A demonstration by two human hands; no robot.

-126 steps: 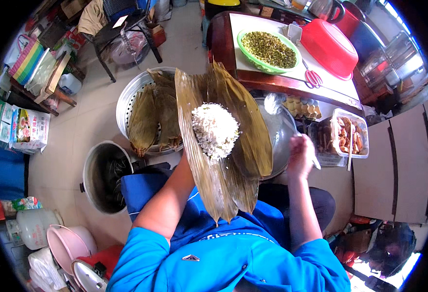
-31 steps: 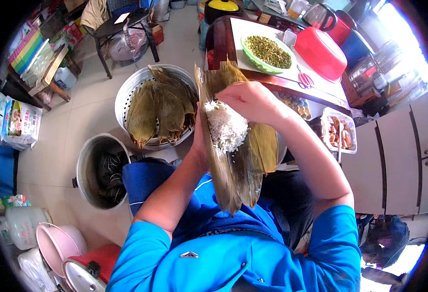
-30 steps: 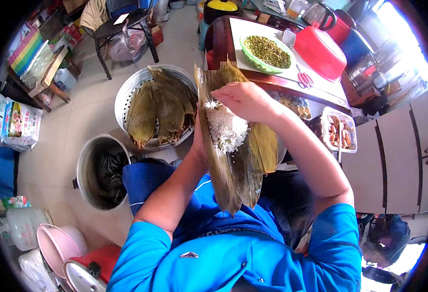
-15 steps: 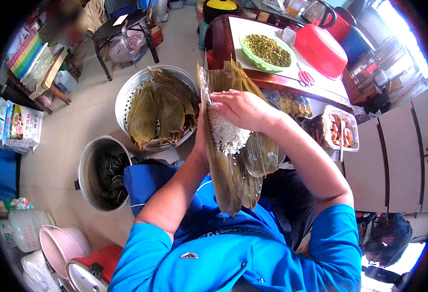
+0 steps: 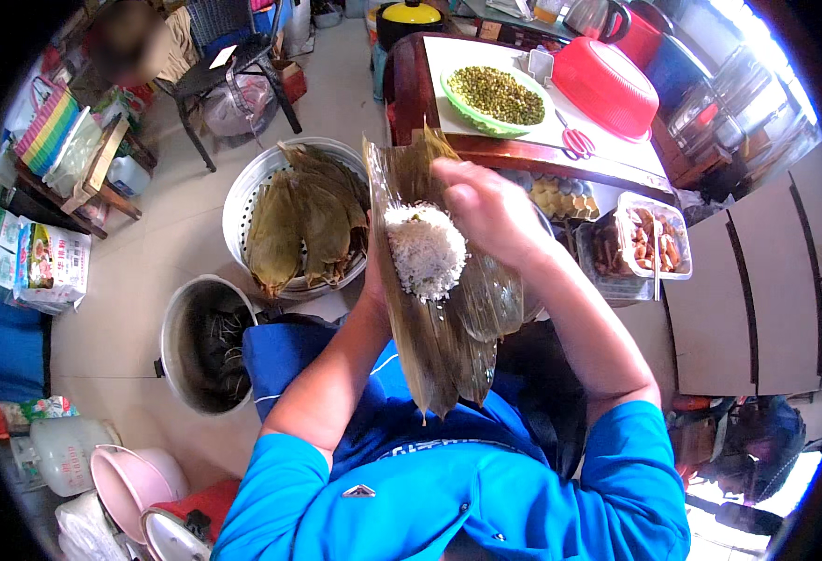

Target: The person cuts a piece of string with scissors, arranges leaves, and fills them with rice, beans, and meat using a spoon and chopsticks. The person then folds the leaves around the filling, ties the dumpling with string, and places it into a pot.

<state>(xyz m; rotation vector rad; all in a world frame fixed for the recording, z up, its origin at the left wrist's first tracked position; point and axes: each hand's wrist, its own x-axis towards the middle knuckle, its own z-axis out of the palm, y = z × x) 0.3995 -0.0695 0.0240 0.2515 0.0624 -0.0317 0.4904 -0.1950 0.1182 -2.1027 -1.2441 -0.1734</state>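
Observation:
My left hand (image 5: 371, 280) holds a bundle of long greenish-brown leaves (image 5: 439, 346) from below, cupped like a trough. A mound of white rice (image 5: 426, 248) with a few green bits lies in the leaves. My right hand (image 5: 486, 210) rests on the leaves' right edge beside the rice, fingers curled over the leaf. Most of the left hand is hidden behind the leaves.
A white colander of soaked leaves (image 5: 299, 220) sits ahead left, above a dark pot (image 5: 203, 344). On the table stand a green bowl of mung beans (image 5: 495, 93), a red basin (image 5: 607, 86) and red scissors (image 5: 576, 142). A clear box of meat (image 5: 652, 236) sits right.
My right hand came over from the right, pressed and spread the rice, and now sits at the leaf's right edge. The rice mound is uncovered again.

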